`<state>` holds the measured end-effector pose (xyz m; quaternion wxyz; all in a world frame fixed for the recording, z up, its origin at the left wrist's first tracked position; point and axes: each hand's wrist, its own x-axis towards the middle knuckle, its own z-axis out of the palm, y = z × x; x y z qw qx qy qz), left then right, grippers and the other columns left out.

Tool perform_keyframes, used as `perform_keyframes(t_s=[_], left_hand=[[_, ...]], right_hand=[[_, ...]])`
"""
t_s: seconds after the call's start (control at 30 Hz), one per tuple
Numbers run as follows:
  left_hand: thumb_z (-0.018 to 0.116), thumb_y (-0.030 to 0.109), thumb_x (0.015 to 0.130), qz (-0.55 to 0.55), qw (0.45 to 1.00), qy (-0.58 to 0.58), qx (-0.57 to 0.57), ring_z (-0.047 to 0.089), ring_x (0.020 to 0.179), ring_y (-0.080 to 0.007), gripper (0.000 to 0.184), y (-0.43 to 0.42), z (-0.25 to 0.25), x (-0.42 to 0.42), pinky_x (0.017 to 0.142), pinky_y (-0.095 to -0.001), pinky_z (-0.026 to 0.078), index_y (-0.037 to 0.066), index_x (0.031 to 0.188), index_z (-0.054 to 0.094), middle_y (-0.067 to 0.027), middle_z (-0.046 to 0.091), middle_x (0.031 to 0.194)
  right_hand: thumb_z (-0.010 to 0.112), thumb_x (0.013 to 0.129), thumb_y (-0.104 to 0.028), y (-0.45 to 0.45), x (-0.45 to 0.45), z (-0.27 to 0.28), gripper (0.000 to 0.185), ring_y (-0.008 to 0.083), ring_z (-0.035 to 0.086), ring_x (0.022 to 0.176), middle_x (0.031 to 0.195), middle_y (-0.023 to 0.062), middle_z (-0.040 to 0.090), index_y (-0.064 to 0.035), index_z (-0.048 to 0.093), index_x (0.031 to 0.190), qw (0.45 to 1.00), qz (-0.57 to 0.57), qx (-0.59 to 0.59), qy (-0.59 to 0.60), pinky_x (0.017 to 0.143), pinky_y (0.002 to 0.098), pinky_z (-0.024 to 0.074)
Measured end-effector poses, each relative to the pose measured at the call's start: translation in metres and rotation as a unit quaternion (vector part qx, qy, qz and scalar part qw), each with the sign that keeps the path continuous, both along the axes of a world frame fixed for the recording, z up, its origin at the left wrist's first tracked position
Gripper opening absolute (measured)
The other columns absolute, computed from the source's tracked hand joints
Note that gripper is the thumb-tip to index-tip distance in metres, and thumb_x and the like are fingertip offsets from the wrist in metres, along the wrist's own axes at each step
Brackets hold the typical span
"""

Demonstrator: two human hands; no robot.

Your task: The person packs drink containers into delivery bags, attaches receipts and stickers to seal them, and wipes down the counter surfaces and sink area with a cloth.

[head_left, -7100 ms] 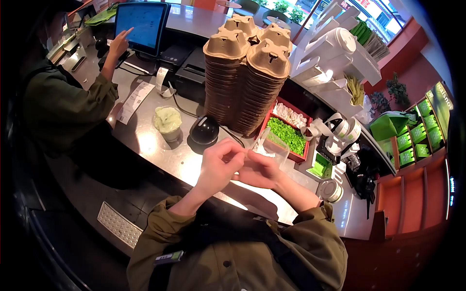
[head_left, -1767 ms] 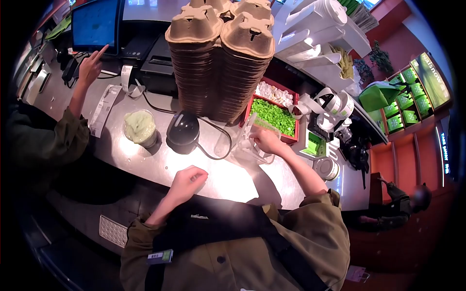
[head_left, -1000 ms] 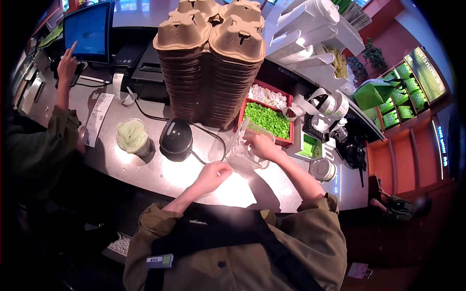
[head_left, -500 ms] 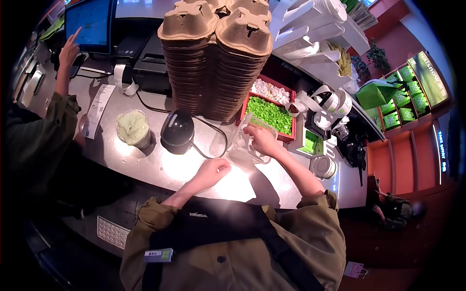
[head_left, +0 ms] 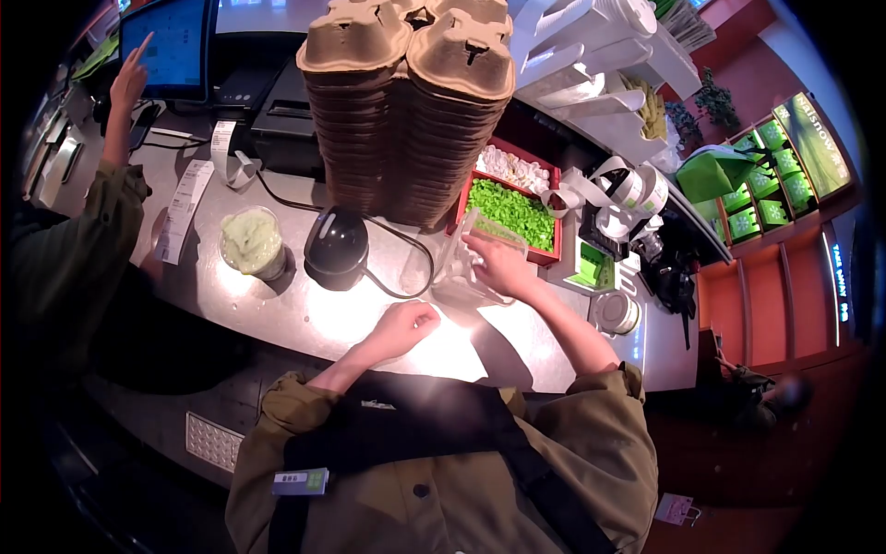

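Note:
My right hand (head_left: pixel 506 270) is at a clear plastic container (head_left: pixel 454 277) on the metal counter, its fingers bent over the container's far side and seeming to grip it. Whether something small is between those fingers I cannot make out. My left hand (head_left: pixel 404 331) rests near the counter's front edge, fingers curled in, with nothing seen in it. Left of the container sits a black domed device (head_left: pixel 336 246) with a cable. Farther left stands a clear cup (head_left: pixel 253 244) topped with pale green cream.
Tall stacked cardboard cup carriers (head_left: pixel 397 138) rise behind the device. A red box (head_left: pixel 554 242) holds green and white small pieces. Label rolls (head_left: pixel 628 192) stand to the right. At left, a co-worker's hand (head_left: pixel 127 88) points at a screen (head_left: pixel 166 51); a printed receipt (head_left: pixel 185 210) lies nearby.
My right hand has shifted slightly and the clear container sits at a somewhat different tilt. My left hand has stayed put. The co-worker's hand has moved slightly up at the screen.

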<state>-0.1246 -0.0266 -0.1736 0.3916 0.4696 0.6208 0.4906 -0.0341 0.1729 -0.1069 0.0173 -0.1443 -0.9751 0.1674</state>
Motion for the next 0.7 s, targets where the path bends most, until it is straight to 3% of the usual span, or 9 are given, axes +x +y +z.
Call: perform_keyframes(t_s=[0.07, 0.1, 0.2, 0.33, 0.37, 0.5, 0.6, 0.7], left_hand=[[0.058, 0.013, 0.080, 0.001, 1.000, 0.011, -0.006, 0.059, 0.072, -0.0143, 0.016, -0.001, -0.003, 0.000, 0.067, -0.0257, 0.046, -0.002, 0.086, 0.060, -0.0089, 0.061, 0.079], [0.058, 0.012, 0.080, 0.003, 1.000, 0.011, -0.002, 0.059, 0.072, -0.0144, 0.016, -0.001, -0.004, 0.000, 0.067, -0.0257, 0.047, -0.002, 0.087, 0.061, -0.0091, 0.061, 0.079], [0.058, 0.012, 0.080, 0.026, 1.000, 0.004, 0.003, 0.059, 0.071, -0.0147, 0.015, 0.000, -0.005, -0.001, 0.067, -0.0257, 0.047, -0.002, 0.087, 0.061, -0.0093, 0.062, 0.079], [0.058, 0.014, 0.078, 0.110, 0.993, -0.003, 0.033, 0.060, 0.068, -0.0184, 0.016, 0.013, -0.010, -0.002, 0.063, -0.0280, 0.046, 0.000, 0.085, 0.061, -0.0104, 0.062, 0.077], [0.058, 0.015, 0.077, 0.138, 0.989, 0.000, 0.050, 0.060, 0.066, -0.0204, 0.016, 0.017, -0.011, -0.003, 0.061, -0.0293, 0.046, 0.000, 0.084, 0.061, -0.0110, 0.062, 0.076], [0.058, 0.011, 0.077, 0.198, 0.975, -0.022, 0.095, 0.060, 0.067, -0.0202, 0.015, 0.031, -0.001, -0.009, 0.061, -0.0283, 0.046, 0.000, 0.086, 0.060, -0.0121, 0.061, 0.076], [0.057, 0.010, 0.081, 0.197, 0.977, 0.005, 0.087, 0.057, 0.068, -0.0096, 0.014, 0.032, 0.010, -0.008, 0.062, -0.0222, 0.045, 0.000, 0.088, 0.060, -0.0048, 0.061, 0.074], [0.056, 0.010, 0.082, 0.200, 0.975, 0.015, 0.093, 0.055, 0.066, -0.0086, 0.013, 0.030, 0.009, -0.007, 0.061, -0.0213, 0.043, 0.000, 0.088, 0.060, -0.0037, 0.061, 0.072]], right_hand=[[0.048, 0.072, -0.002, 0.009, -0.006, 0.006, 0.033, 0.0319, 0.060, 0.083, 0.089, 0.0161, 0.062, -0.0012, 0.051, 0.105, 0.996, -0.049, -0.006, -0.073, 0.076, 0.0397, 0.0458], [0.048, 0.076, -0.007, 0.015, -0.008, 0.002, 0.023, 0.0312, 0.061, 0.070, 0.074, 0.0116, 0.063, -0.0012, 0.052, 0.098, 0.996, -0.047, -0.080, 0.011, 0.068, 0.0394, 0.0468], [0.052, 0.076, -0.013, 0.022, -0.006, 0.003, 0.020, 0.0318, 0.061, 0.072, 0.076, 0.0133, 0.063, -0.0021, 0.052, 0.093, 0.967, -0.107, -0.231, 0.004, 0.067, 0.0390, 0.0463], [0.060, 0.072, -0.020, 0.016, -0.006, -0.003, 0.026, 0.0309, 0.061, 0.072, 0.071, 0.0147, 0.062, -0.0033, 0.051, 0.089, 0.993, -0.084, 0.048, -0.065, 0.065, 0.0399, 0.0463], [0.064, 0.071, -0.025, 0.018, -0.005, -0.013, 0.027, 0.0282, 0.060, 0.064, 0.069, 0.0114, 0.061, -0.0031, 0.054, 0.084, 0.992, -0.086, 0.079, -0.037, 0.058, 0.0396, 0.0464], [0.064, 0.069, -0.024, 0.011, -0.012, -0.009, 0.020, 0.0289, 0.060, 0.067, 0.068, 0.0115, 0.061, -0.0055, 0.059, 0.073, 0.988, -0.086, 0.086, -0.097, 0.060, 0.0395, 0.0469], [0.063, 0.068, -0.021, 0.019, -0.015, -0.029, 0.015, 0.0295, 0.060, 0.068, 0.069, 0.0120, 0.061, -0.0067, 0.060, 0.070, 0.988, -0.036, 0.102, -0.114, 0.060, 0.0398, 0.0470], [0.060, 0.066, -0.016, 0.022, -0.021, -0.039, 0.011, 0.0299, 0.060, 0.070, 0.070, 0.0124, 0.061, -0.0066, 0.059, 0.071, 0.988, -0.008, 0.105, -0.112, 0.061, 0.0405, 0.0472]])
